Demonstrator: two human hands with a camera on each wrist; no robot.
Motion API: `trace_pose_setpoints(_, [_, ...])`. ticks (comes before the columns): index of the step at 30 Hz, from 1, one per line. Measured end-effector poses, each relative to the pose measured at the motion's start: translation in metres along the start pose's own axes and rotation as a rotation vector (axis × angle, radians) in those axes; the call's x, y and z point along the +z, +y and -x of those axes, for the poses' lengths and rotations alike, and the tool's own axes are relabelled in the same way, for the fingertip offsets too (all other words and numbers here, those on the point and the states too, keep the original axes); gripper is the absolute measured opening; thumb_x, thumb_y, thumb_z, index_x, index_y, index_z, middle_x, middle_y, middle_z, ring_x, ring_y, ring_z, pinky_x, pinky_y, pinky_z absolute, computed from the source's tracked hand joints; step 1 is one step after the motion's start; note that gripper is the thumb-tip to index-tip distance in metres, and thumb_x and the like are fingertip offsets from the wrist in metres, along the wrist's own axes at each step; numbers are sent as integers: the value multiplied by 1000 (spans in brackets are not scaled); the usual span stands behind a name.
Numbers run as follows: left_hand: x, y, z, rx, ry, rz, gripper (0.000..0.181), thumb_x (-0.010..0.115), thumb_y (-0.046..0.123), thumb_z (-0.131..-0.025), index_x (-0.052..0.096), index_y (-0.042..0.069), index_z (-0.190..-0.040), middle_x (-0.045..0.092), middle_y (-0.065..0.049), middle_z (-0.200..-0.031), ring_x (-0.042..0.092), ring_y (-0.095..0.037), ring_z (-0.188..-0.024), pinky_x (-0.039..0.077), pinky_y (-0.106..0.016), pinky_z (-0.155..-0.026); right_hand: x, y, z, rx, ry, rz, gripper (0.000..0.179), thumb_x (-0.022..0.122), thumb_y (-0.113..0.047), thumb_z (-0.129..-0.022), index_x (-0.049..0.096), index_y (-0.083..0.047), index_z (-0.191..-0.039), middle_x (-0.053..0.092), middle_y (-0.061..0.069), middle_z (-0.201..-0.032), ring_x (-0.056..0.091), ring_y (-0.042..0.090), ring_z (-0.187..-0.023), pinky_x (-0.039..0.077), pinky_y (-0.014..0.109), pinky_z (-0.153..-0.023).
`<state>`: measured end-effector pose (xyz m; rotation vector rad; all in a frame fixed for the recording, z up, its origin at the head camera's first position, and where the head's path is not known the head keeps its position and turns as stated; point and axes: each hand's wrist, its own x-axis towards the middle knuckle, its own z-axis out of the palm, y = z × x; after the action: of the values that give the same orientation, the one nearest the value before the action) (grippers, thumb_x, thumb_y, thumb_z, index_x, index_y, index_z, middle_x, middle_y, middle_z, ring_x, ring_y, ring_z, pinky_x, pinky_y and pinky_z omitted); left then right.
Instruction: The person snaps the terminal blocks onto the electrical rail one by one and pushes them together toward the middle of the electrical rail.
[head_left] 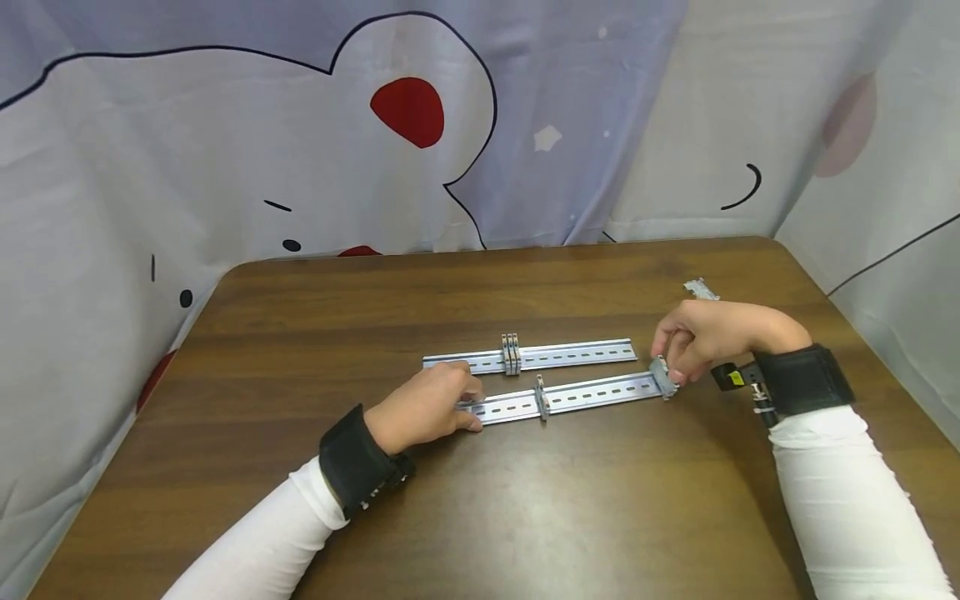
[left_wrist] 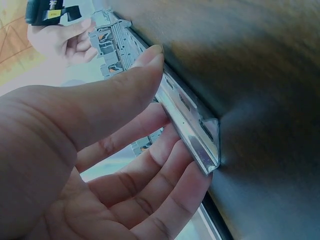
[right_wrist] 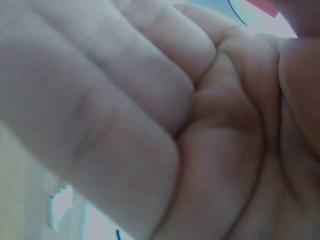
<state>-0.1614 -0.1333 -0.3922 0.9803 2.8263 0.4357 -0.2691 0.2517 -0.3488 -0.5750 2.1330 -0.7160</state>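
Note:
My left hand (head_left: 427,404) grips the left end of the nearer slotted metal DIN rail (head_left: 600,393), thumb along the near edge and fingers along the far one. In the left wrist view, that rail's cut end (left_wrist: 212,145) shows past the fingers. At the rail's right end, my right hand (head_left: 708,333) pinches a grey terminal block (head_left: 662,377), which sits over the rail. Another terminal block (head_left: 542,398) stands across the rail, left of its middle. Palm and curled fingers (right_wrist: 125,100) fill the right wrist view, so the pinched block is hidden there.
Behind lies a second DIN rail (head_left: 577,356), roughly parallel, carrying a small group of terminal blocks (head_left: 511,354). A loose terminal block (head_left: 701,289) lies beyond my right hand. A printed curtain (head_left: 300,150) hangs behind the brown table (head_left: 585,517).

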Motion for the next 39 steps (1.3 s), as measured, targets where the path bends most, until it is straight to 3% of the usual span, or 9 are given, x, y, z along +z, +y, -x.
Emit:
trace_pose_setpoints(10, [-3, -1, 0, 12, 8, -8, 19, 82, 24, -79, 71, 11, -86, 59, -3, -82, 48, -13, -71, 43, -28, -64, 0, 17, -5, -30, -31, -197, 41, 77, -2, -79, 54, 9, -110, 69, 18, -88, 68, 25, -83, 56, 42, -77])
trace_pose_setpoints(17, [-4, -1, 4, -9, 8, 17, 15, 82, 23, -80, 73, 11, -84, 60, 1, -78, 48, -11, -71, 42, -28, -62, 8, 11, -16, -71, -45, -212, 40, 77, -2, -80, 54, 9, -110, 69, 17, -86, 69, 27, -83, 56, 45, -79])
trace_pose_setpoints(30, [-6, 1, 2, 7, 15, -7, 15, 82, 23, -79, 71, 14, -76, 56, 4, -71, 46, -10, -69, 40, -26, -60, 21, -1, -30, -145, -46, -199, 35, 75, -1, -81, 56, 9, -109, 70, 15, -85, 69, 25, -80, 56, 44, -77])
trace_pose_setpoints(39, [-4, 1, 0, 8, 24, -16, 14, 83, 23, -78, 71, 15, -76, 54, 6, -71, 46, -10, -68, 40, -26, -60, 28, -8, -35, -158, -37, -202, 35, 74, -1, -82, 56, 9, -110, 70, 16, -87, 70, 27, -83, 56, 43, -77])
